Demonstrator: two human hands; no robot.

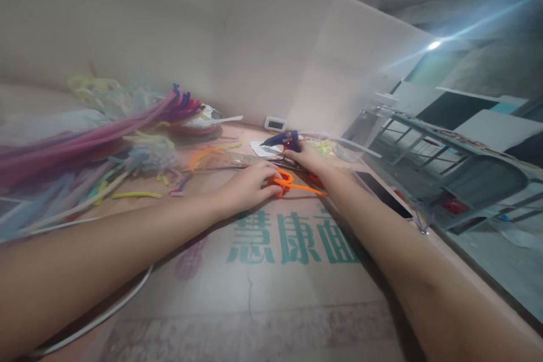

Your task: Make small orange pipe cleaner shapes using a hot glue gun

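Two hands are set apart over the tabletop (220, 305): an orange fuzzy coil (286, 180) is pinched in the left hand (258, 184), near the middle, its loose tail stretched to the right, while the rear of a blue glue gun (280, 139) is touched by the right hand (309, 156); whether it is fully gripped cannot be told. The coil would best be steadied lightly, so that it is not crushed, and the gun should be aimed away from the left hand. A white card (258, 150) is seen under the gun's front. Fuzzy stems (106, 129) are heaped at the left, a dark phone (384, 195) is laid at the right, and a white cable (106, 314), passed beneath the left arm (123, 254), could be snagged.
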